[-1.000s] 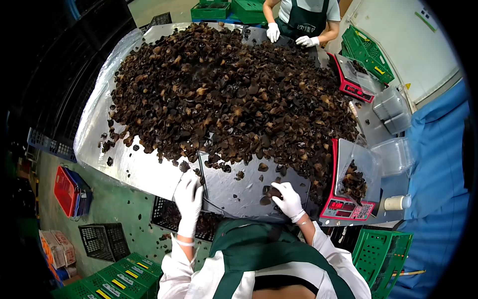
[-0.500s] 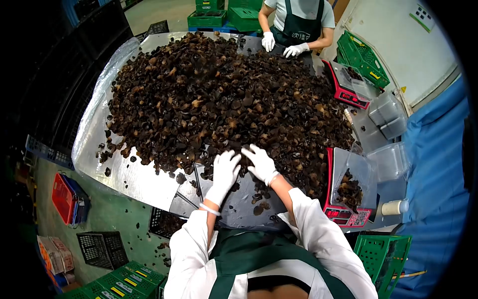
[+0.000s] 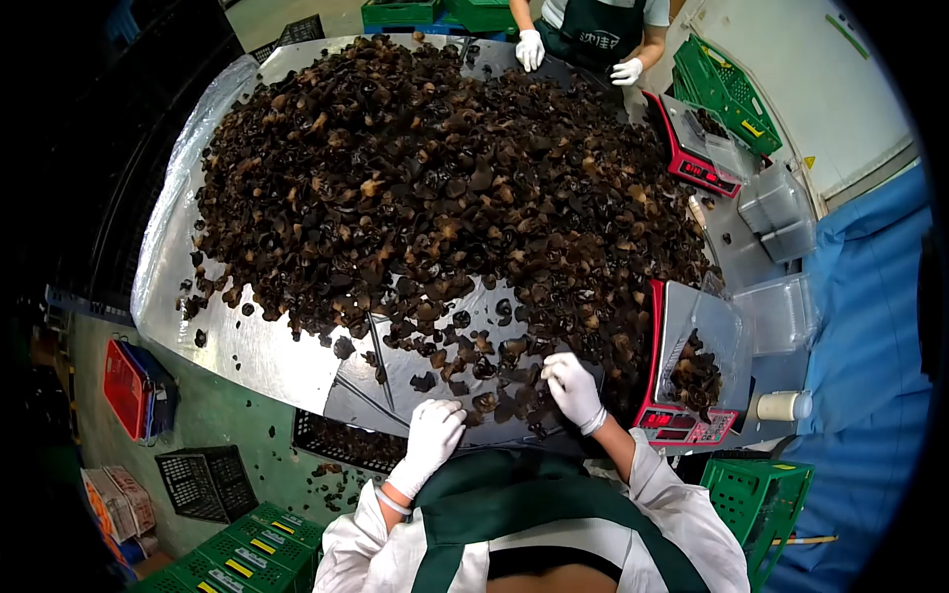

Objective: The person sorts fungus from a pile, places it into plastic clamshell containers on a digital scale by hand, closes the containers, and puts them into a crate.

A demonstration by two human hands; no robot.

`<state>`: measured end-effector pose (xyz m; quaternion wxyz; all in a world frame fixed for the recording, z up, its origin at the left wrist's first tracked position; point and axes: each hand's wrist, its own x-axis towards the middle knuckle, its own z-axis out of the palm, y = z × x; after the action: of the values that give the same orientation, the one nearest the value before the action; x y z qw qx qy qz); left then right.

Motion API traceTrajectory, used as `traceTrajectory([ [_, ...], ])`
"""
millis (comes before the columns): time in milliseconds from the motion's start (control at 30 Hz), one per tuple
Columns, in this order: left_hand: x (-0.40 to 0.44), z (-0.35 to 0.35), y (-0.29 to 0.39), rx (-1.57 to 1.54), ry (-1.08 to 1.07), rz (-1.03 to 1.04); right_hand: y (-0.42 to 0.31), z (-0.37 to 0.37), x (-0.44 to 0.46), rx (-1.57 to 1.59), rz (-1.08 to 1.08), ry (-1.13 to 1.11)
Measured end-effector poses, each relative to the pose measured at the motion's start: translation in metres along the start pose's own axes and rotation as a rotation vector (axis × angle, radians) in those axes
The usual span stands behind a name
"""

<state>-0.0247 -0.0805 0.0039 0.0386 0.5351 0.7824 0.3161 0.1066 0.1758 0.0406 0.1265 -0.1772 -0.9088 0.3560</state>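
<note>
A large heap of dark wood ear mushrooms [image 3: 445,188] covers much of the metal table [image 3: 287,371]. Both my hands wear white gloves. My left hand [image 3: 435,435] is close to the table's front edge, fingers curled down; anything under them is hidden. To its right, my right hand [image 3: 573,391] is bent with curled fingertips beside loose mushrooms [image 3: 484,368] spread between the heap and me. I cannot make out anything inside it. At right, a red scale [image 3: 654,420] bears a clear tray with a clump of mushrooms [image 3: 696,378].
Across the table stands a co-worker in an apron, with gloved hands [image 3: 530,49] at the heap's far edge. A second scale [image 3: 707,176] and clear plastic containers [image 3: 776,212] line the right side. Green crates [image 3: 756,504] and a black crate [image 3: 206,484] stand below.
Both my hands have drawn back from the heap toward me, moved apart and curled. Mushrooms now lie scattered nearer me, exposing bare metal behind. The co-worker's hands have moved apart.
</note>
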Motion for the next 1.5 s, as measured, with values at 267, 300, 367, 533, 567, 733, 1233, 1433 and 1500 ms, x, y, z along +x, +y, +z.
traceTrajectory([
  [267,0.009,0.006,-0.006,-0.046,0.079,-0.052,-0.033,0.027,0.043,-0.36,-0.071,-0.2],
  [300,0.013,0.002,-0.001,-0.037,0.065,-0.021,-0.036,0.034,0.044,-0.459,-0.053,-0.251],
  [367,0.02,-0.007,0.006,-0.013,0.098,0.015,-0.023,0.044,0.038,-0.442,-0.102,-0.185],
  [533,0.056,0.006,0.003,0.098,0.196,-0.117,-0.006,0.024,0.026,-0.126,-0.155,0.064],
  [567,0.067,0.01,0.005,0.155,0.179,-0.138,-0.002,0.019,0.027,-0.027,-0.129,0.086],
  [733,0.095,0.03,0.004,0.313,0.003,-0.063,0.013,-0.001,0.027,1.149,0.474,-0.014],
  [1233,-0.072,-0.1,-0.061,0.357,0.306,-0.795,0.033,-0.016,-0.016,1.66,0.503,0.064],
  [1433,0.006,-0.075,-0.037,0.101,0.435,-0.442,-0.014,-0.01,0.001,-0.221,0.048,0.122],
  [1500,0.042,-0.059,-0.024,0.081,0.4,-0.335,-0.011,0.011,-0.004,-0.392,-0.027,0.047],
])
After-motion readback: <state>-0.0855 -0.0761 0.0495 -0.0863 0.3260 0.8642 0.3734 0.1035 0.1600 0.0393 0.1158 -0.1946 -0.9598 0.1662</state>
